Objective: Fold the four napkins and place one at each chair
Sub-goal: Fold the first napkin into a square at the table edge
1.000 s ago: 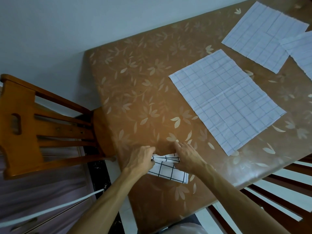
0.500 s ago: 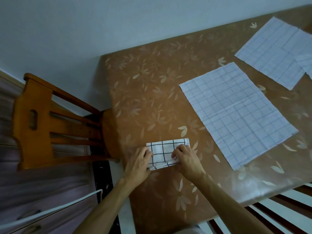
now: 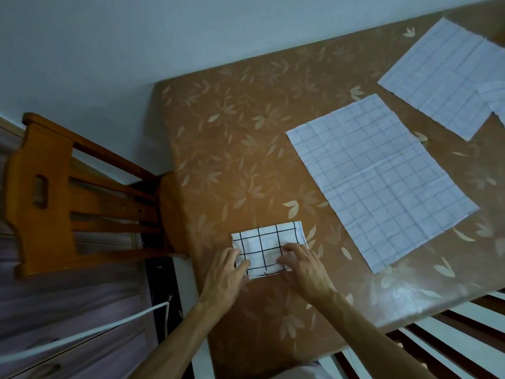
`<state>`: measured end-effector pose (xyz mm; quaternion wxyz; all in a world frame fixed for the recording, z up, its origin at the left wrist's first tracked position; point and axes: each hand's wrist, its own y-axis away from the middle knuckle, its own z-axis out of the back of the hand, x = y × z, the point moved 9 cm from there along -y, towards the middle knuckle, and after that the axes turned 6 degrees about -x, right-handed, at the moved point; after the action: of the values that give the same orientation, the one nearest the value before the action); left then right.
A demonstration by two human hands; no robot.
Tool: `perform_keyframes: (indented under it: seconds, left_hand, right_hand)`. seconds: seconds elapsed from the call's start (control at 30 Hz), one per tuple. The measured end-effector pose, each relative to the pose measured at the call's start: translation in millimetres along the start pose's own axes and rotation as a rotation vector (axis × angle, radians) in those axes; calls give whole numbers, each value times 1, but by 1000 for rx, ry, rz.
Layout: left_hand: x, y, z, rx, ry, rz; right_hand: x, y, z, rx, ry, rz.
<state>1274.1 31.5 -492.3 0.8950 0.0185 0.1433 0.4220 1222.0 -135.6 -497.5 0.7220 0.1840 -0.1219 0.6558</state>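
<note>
Near the front edge of the brown leaf-patterned surface (image 3: 232, 160), the left hand (image 3: 226, 272) and right hand (image 3: 306, 269) lie with fingers stretched over a folded black-checked napkin (image 3: 266, 242), pressing it flat (neither hand curls round it). The napkin sits close to the wooden chair (image 3: 49, 192) at the surface's left end. Farther out an unfolded napkin (image 3: 379, 179) lies spread, and beyond it a second open napkin (image 3: 448, 77), partly overlapped by a third napkin (image 3: 496, 98) at the right edge.

Folded napkin (image 3: 266, 246): white, black grid, flat rectangle, near left. Open napkin (image 3: 379, 179): pale grid, spread flat, mid-right. Far napkin (image 3: 437, 72) and edge napkin (image 3: 496, 97): open, overlapping, far right.
</note>
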Motion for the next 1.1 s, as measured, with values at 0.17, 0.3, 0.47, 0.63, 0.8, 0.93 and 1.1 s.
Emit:
perform_keyframes:
  seconds: [0.17,0.3,0.47,0.63,0.8,0.93,1.1]
  left_hand:
    - [-10,0,5,-66,-30,-103]
    - [-18,-18,8,-54,-42,-107]
    - [-18,-40,-20,104,-162,-38]
    - [-15,-28,-35,85,-159,-88]
    - [3,-24,-34,131,-204,-76]
    - [9,-17,-33,140,-202,-39]
    - [4,-19,-25,127,-174,-31]
  right_hand:
    - [-4,10,8,-49,45,71]
    - [5,3,16,-112,39,113]
    - [24,-31,-1,-122,110,78]
    - [24,-30,-43,86,167,86]
    - [-7,-22,-35,116,257,6]
    - [-33,-13,-20,95,255,-126]
    - [-38,-12,-18,122,249,-169]
